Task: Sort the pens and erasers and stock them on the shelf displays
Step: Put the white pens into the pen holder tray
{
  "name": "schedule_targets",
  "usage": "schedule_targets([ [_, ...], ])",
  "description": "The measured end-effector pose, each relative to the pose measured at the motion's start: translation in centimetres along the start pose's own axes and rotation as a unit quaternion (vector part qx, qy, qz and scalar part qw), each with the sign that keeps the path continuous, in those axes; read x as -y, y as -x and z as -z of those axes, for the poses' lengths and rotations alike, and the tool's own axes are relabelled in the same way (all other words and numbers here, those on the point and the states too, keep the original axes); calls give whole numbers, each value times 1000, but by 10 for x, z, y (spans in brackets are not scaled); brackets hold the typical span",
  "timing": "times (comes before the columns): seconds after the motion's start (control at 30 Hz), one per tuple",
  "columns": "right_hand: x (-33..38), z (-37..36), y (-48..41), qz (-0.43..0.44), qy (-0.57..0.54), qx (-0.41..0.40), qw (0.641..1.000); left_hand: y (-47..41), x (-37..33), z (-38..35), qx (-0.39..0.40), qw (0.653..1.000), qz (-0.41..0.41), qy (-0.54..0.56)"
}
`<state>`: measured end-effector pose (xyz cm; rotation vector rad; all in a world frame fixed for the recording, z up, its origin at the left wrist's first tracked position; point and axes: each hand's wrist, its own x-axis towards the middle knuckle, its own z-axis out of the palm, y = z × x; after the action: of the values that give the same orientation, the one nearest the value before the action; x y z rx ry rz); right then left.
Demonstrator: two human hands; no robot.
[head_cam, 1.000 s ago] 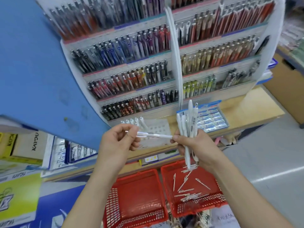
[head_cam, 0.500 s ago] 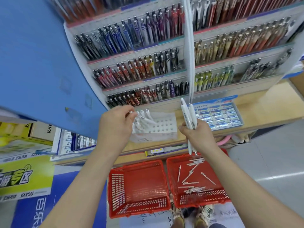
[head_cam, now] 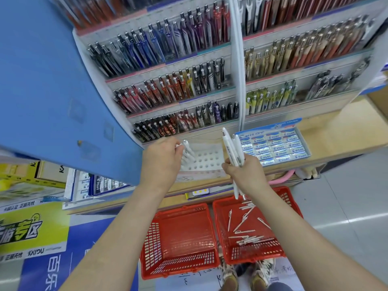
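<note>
A white holder with round holes [head_cam: 206, 158] stands on the wooden shelf ledge, with several white pens standing in its left side. My left hand [head_cam: 160, 162] pinches the top of one white pen [head_cam: 186, 147] at the holder's left edge. My right hand [head_cam: 245, 174] grips a bunch of white pens [head_cam: 232, 152] upright, just right of the holder. A box of Pilot erasers [head_cam: 275, 147] lies on the ledge to the right. More white pens [head_cam: 246, 229] lie loose in the right red basket [head_cam: 273, 257].
An empty red basket [head_cam: 178, 265] sits on the floor left of the other. Tiered racks of coloured pens [head_cam: 178, 85] rise behind the ledge. A blue panel [head_cam: 52, 91] stands at the left. My shoes [head_cam: 244, 278] are below the baskets.
My left hand carried one white pen from the bunch over to the holder's left side and now has it standing there. My right hand with the bunch barely moved.
</note>
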<state>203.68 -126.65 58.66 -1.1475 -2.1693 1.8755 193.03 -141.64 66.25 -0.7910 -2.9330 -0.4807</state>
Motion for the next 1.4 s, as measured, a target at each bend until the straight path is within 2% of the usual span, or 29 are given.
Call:
schedule_targets([
  [0.2,1,0,1,-10,-4,1,1000,-1,-2,-3,39,999,-6,-12],
  [0.4,3,0,2,-26,-14,2,1000,-10,-3,-5,111,994,-6,-15],
  [0.6,3,1,1,-48,-35,9,998,-13,0,-7,76,993,55,71],
  [0.93,7,4,6,-71,-87,16,994,-13,4,-19,79,995,57,32],
  [1.0,15,10,12,-73,-132,38,988,-10,0,-15,68,995,64,28],
  [1.07,26,19,20,-64,-182,96,977,-3,-11,-6,54,994,68,64],
  [1.13,36,27,29,-52,-201,174,963,4,-29,2,109,968,95,205],
  [1.2,46,32,37,-40,-197,241,949,10,-47,8,195,896,142,373],
  [1.23,50,33,41,-37,-199,262,944,12,-52,10,214,869,156,418],
  [1.3,56,35,46,-38,-217,278,935,14,-56,13,211,841,172,467],
  [1.4,57,36,50,-45,-238,282,928,14,-53,19,172,818,195,513],
])
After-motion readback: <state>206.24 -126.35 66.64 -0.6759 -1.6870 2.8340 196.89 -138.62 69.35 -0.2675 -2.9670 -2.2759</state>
